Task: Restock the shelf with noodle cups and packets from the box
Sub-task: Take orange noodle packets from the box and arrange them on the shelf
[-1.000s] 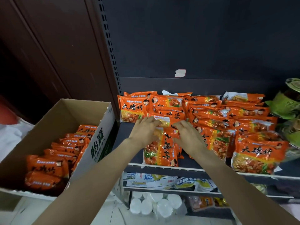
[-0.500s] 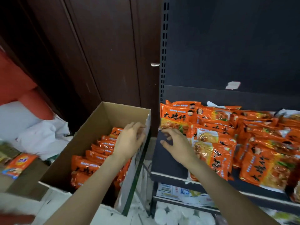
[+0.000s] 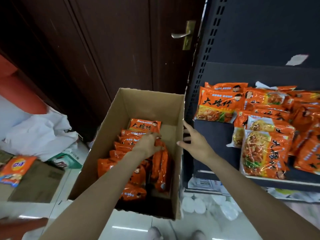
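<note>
An open cardboard box [image 3: 124, 108] stands on the floor left of the dark shelf [image 3: 213, 135]. Several orange noodle packets [image 3: 145, 126] stand in rows inside it. My left hand [image 3: 149, 144] reaches into the box, its fingers curled over the tops of packets in the middle of the row. My right hand [image 3: 195, 144] hovers with fingers spread at the box's right wall, next to the shelf's left end, holding nothing. More orange noodle packets [image 3: 266, 149] lie piled on the shelf to the right.
A dark wooden door with a metal handle [image 3: 181, 34] rises behind the box. A white plastic bag [image 3: 38, 132] and an orange packet [image 3: 15, 168] on flat cardboard lie at the left. White cups [image 3: 195, 205] sit on the floor under the shelf.
Both hands left the packets on the shelf and swung left. My left hand went down into the box onto the packets; my right hand followed to the box's right wall.
</note>
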Demonstrator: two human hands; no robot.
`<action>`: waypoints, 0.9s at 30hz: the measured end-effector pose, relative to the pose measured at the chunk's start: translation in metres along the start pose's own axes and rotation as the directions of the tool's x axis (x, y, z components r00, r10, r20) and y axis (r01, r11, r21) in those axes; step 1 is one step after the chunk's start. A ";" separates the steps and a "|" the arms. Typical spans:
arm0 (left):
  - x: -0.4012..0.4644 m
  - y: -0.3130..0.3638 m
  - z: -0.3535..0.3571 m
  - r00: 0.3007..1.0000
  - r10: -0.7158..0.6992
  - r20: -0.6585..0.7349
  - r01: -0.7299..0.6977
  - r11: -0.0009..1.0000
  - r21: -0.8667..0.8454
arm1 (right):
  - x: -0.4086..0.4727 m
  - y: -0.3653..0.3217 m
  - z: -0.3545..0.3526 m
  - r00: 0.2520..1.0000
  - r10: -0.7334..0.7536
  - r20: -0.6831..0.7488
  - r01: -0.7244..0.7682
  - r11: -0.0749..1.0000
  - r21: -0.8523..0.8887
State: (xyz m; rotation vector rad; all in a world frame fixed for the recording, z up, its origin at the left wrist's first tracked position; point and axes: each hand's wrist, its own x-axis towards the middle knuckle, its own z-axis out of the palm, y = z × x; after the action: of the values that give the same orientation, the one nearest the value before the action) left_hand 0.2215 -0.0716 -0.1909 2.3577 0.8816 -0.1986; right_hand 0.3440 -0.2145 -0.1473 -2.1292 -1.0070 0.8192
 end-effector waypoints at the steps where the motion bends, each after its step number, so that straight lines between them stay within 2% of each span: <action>1: 0.003 -0.001 0.005 1.000 -0.006 0.025 0.006 1.000 0.015 | -0.001 0.000 0.000 1.000 0.000 -0.002 0.000 1.000 0.010; 7: 0.012 0.002 0.018 0.999 -0.002 0.054 -0.002 0.997 0.072 | -0.002 0.000 0.001 1.000 -0.012 -0.006 0.013 0.999 0.050; 9: 0.012 0.005 0.018 0.999 0.021 0.038 -0.026 0.993 0.119 | -0.003 -0.001 0.003 1.000 -0.012 -0.019 0.013 0.999 0.053; 12: 0.008 0.007 0.016 0.998 0.071 -0.002 -0.070 0.993 0.093 | -0.005 -0.002 0.004 1.000 -0.020 -0.024 0.021 0.999 0.047; 18: -0.018 0.004 -0.018 0.962 0.118 -0.247 -0.147 0.984 -0.104 | -0.009 -0.013 0.008 0.996 -0.051 -0.076 0.046 0.996 -0.070; 23: -0.038 0.022 -0.077 0.852 0.102 -0.513 -0.228 0.956 -0.187 | -0.012 -0.044 0.011 0.981 -0.116 -0.158 0.114 0.993 -0.017; 27: -0.050 0.050 -0.112 0.779 0.163 -0.606 -0.323 0.932 -0.164 | -0.016 -0.082 0.001 0.960 -0.209 -0.184 0.207 0.978 -0.029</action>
State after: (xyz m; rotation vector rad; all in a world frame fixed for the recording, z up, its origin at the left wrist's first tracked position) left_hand 0.2071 -0.0627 -0.0599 2.2677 0.7875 0.7544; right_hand 0.3003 -0.1859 -0.0820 -2.0216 -1.1130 0.5044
